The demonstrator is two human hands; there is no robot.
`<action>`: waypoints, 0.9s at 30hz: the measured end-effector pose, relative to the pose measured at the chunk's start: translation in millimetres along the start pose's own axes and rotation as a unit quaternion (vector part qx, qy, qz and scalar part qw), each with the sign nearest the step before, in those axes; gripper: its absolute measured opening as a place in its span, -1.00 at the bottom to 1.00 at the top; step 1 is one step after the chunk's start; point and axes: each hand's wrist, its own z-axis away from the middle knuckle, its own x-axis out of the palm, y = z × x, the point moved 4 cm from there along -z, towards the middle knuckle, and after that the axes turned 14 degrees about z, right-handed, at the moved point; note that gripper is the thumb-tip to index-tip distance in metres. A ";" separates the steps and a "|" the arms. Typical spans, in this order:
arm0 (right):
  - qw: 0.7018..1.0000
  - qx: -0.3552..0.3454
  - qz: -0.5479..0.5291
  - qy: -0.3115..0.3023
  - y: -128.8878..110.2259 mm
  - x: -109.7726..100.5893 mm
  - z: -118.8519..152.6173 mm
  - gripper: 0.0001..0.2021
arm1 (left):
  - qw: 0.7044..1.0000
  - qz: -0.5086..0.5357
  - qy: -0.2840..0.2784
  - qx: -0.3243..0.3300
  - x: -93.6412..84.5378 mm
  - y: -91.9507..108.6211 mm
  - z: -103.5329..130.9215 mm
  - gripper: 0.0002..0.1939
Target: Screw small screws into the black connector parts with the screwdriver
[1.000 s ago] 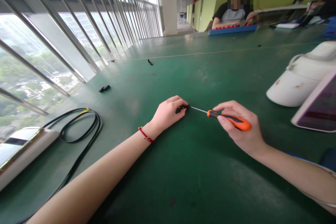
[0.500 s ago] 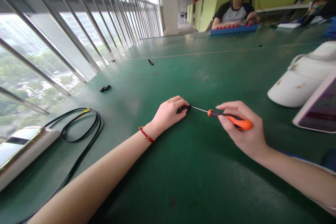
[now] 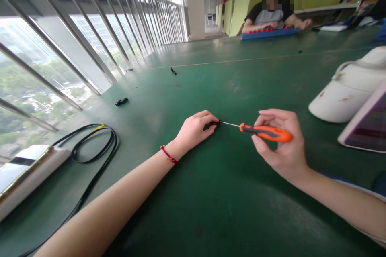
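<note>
My left hand (image 3: 197, 129) rests on the green table, thumb and fingers pinching a small black part (image 3: 214, 123). Most of that part is hidden by the fingers, so its kind is unclear. To its right, my right hand (image 3: 283, 144) holds a screwdriver (image 3: 267, 133) with an orange and black handle. The fingers are loosely curled, and the handle's end lies against the palm. The thin metal shaft points left, its tip meeting the black part at my left fingertips.
A looped black cable (image 3: 113, 144) and a white and gold device (image 3: 33, 176) lie at left. Small black pieces (image 3: 122, 102) sit farther back. At right stand a white container (image 3: 337, 92) and a pink-edged screen (image 3: 368, 124). Across the table, a person sits behind a blue tray (image 3: 268, 35).
My right fingers have shifted and opened a little around the screwdriver, whose handle has turned. My left hand stays put. The other person's hand has moved right, off the tray.
</note>
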 end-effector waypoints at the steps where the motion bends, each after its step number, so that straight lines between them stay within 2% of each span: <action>1: 1.000 0.002 0.001 -0.013 0.1 0.9 -0.2 -0.59 | 1.000 0.001 0.000 0.000 -0.1 0.3 -0.1 -0.81; 4: 0.996 0.004 0.049 -0.068 -0.9 3.5 0.7 -0.82 | 1.000 0.002 0.003 -0.004 -0.4 0.5 -0.2 -0.80; 6: 0.994 0.004 0.078 -0.082 -1.2 3.9 1.6 -0.93 | 1.000 0.000 0.003 -0.007 -0.4 0.3 -0.2 -0.79; 7: 0.994 0.004 0.080 -0.069 -1.2 2.9 1.6 -0.91 | 1.000 -0.001 0.004 -0.008 -0.5 0.2 -0.2 -0.79; 10: 0.999 -0.002 0.046 -0.007 -0.5 -1.1 0.7 -0.69 | 1.000 -0.004 0.002 -0.007 -0.3 0.4 -0.1 -0.80; 12: 1.000 -0.007 0.021 0.001 -0.5 -1.6 0.1 -0.59 | 1.000 -0.005 -0.001 -0.004 -0.2 0.7 0.0 -0.80; 15: 0.997 -0.003 0.050 -0.067 -1.2 2.4 0.9 -0.75 | 1.000 -0.006 -0.002 -0.003 -0.2 0.9 0.1 -0.80; 17: 0.993 -0.003 0.074 -0.089 -1.8 3.5 2.2 -0.88 | 1.000 -0.007 -0.001 -0.003 -0.3 1.0 0.1 -0.80; 19: 0.996 -0.012 0.070 -0.055 -2.6 1.3 2.5 -0.85 | 1.000 -0.007 -0.003 -0.004 -0.2 1.0 -0.2 -0.80; 22: 0.999 -0.018 0.039 -0.004 -2.3 -1.4 2.1 -0.64 | 1.000 -0.007 -0.006 -0.004 -0.1 1.2 -0.8 -0.80; 24: 0.999 -0.008 0.043 -0.029 -1.3 0.6 1.9 -0.63 | 1.000 -0.006 -0.007 -0.004 -0.2 1.2 -1.0 -0.80; 27: 0.994 -0.001 0.082 -0.079 -1.6 4.0 2.4 -0.86 | 1.000 -0.005 -0.004 -0.004 -0.2 0.9 -0.9 -0.79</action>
